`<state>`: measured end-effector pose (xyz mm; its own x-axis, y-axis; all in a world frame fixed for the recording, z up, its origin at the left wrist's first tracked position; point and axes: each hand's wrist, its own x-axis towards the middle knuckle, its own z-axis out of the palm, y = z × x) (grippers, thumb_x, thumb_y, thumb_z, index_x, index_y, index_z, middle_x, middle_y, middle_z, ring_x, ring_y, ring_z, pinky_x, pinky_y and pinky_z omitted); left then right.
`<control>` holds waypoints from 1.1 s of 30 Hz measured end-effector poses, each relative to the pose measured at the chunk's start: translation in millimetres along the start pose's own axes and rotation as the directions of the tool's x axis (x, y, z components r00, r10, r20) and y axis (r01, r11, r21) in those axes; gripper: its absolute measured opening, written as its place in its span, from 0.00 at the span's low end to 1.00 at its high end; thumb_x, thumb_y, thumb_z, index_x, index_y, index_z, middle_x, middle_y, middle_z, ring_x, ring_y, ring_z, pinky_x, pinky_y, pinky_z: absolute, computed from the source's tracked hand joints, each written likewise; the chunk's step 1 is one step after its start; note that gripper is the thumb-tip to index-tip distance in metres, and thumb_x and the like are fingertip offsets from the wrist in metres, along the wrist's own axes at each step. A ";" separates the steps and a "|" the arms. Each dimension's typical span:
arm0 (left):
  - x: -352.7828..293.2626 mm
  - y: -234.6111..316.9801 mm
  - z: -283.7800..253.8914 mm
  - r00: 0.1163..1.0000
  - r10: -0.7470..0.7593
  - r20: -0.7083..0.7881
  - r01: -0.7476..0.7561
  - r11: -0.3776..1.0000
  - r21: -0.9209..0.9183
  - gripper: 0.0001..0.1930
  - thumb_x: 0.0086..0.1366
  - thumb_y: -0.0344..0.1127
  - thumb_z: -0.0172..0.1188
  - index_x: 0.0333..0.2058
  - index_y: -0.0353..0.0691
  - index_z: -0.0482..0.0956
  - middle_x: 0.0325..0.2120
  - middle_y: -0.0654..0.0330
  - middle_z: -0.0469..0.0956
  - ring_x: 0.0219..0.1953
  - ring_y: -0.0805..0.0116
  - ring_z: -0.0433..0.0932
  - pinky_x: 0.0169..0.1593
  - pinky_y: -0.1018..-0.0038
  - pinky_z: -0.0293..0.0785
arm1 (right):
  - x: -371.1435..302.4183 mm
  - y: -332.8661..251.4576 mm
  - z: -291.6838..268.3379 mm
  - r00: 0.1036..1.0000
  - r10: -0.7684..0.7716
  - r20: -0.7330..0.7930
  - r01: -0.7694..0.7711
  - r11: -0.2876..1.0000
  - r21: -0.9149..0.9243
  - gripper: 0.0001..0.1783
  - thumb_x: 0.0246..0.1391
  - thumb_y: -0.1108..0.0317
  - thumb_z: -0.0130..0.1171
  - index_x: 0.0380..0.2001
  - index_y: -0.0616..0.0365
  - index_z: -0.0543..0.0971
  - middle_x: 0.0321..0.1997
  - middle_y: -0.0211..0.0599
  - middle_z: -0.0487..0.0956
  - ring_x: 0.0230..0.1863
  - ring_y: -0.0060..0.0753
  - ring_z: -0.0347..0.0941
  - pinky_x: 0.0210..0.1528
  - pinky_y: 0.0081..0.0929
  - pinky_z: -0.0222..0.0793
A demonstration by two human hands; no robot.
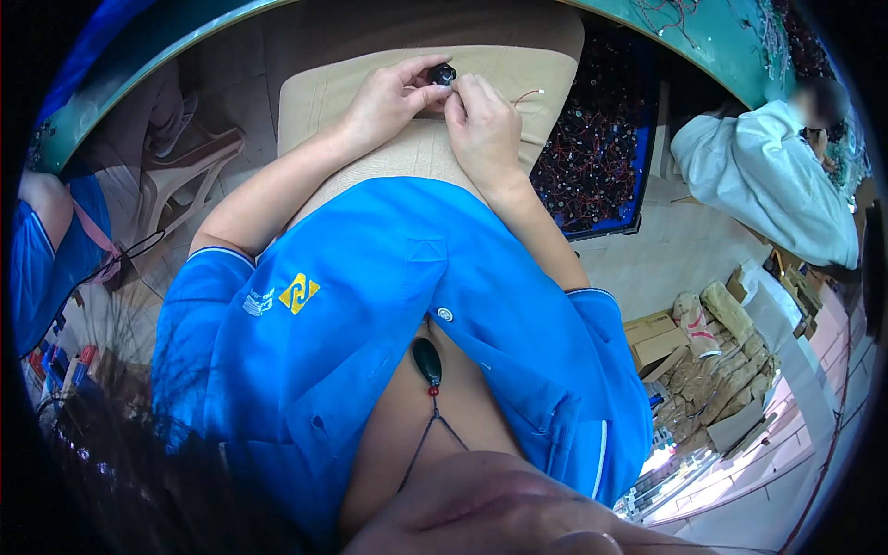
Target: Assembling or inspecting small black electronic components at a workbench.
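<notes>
Above a beige fabric surface, both hands meet at a small black rounded part. My left hand pinches it between thumb and index finger. My right hand is closed against its near right side, fingertips pressed together. From under the right fingers a thin wire with a pale tip sticks out to the right. What exactly the right fingertips grip is hidden, and the part is too small to make out in detail.
To the right stands a blue crate full of small black parts with red wires. A green tabletop curves along the far side. A person in a pale top sits at right, another in blue at left. Cardboard boxes lie lower right.
</notes>
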<state>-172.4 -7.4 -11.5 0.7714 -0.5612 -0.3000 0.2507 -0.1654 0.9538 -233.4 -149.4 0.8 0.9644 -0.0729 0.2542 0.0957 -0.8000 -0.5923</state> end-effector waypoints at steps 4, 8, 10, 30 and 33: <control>0.2 4.2 -1.5 0.997 -0.069 0.030 0.070 0.997 -0.020 0.19 0.66 0.26 0.53 0.55 0.34 0.70 0.37 0.57 0.78 0.32 0.77 0.76 0.39 0.83 0.77 | 1.6 -1.8 -3.4 0.999 -0.024 0.037 0.024 1.000 -0.010 0.04 0.48 0.76 0.56 0.29 0.58 0.73 0.27 0.35 0.75 0.25 0.38 0.71 0.28 0.32 0.66; 0.5 1.0 -4.0 0.997 -0.067 0.039 0.069 0.996 -0.063 0.18 0.66 0.26 0.53 0.55 0.34 0.70 0.37 0.57 0.78 0.32 0.77 0.76 0.39 0.84 0.77 | 1.5 -2.1 -4.0 0.998 -0.031 0.051 0.032 1.000 -0.001 0.03 0.49 0.76 0.55 0.29 0.59 0.74 0.27 0.35 0.74 0.25 0.36 0.70 0.28 0.31 0.65; 0.9 -1.5 -4.1 0.997 -0.066 0.041 0.069 0.995 -0.078 0.18 0.66 0.26 0.53 0.55 0.34 0.70 0.37 0.57 0.78 0.32 0.77 0.76 0.39 0.84 0.77 | 1.0 -1.9 -4.1 0.998 -0.035 0.056 0.035 0.999 0.002 0.03 0.49 0.76 0.55 0.29 0.59 0.74 0.27 0.35 0.74 0.25 0.36 0.70 0.28 0.30 0.65; 11.4 -25.4 4.9 0.996 0.056 -0.064 -0.063 0.990 -0.123 0.10 0.60 0.25 0.58 0.42 0.34 0.76 0.28 0.61 0.77 0.23 0.77 0.71 0.26 0.81 0.70 | -1.4 6.8 -2.8 0.985 0.101 0.138 -0.124 0.977 0.171 0.02 0.53 0.73 0.55 0.28 0.58 0.73 0.25 0.35 0.73 0.22 0.34 0.67 0.26 0.30 0.63; 16.8 -1.5 0.0 0.981 0.190 0.045 -0.194 0.977 0.091 0.14 0.59 0.27 0.60 0.45 0.36 0.74 0.30 0.59 0.77 0.22 0.75 0.72 0.27 0.79 0.71 | -2.5 10.4 -17.5 0.989 0.117 0.089 -0.127 0.984 0.128 0.03 0.52 0.72 0.56 0.28 0.57 0.73 0.23 0.35 0.73 0.21 0.35 0.67 0.24 0.30 0.63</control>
<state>-159.7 -16.5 -18.0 0.7776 -0.6187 -0.1124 0.0425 -0.1266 0.9910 -239.2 -168.0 7.4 0.9870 -0.1124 0.1144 0.0027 -0.7015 -0.7127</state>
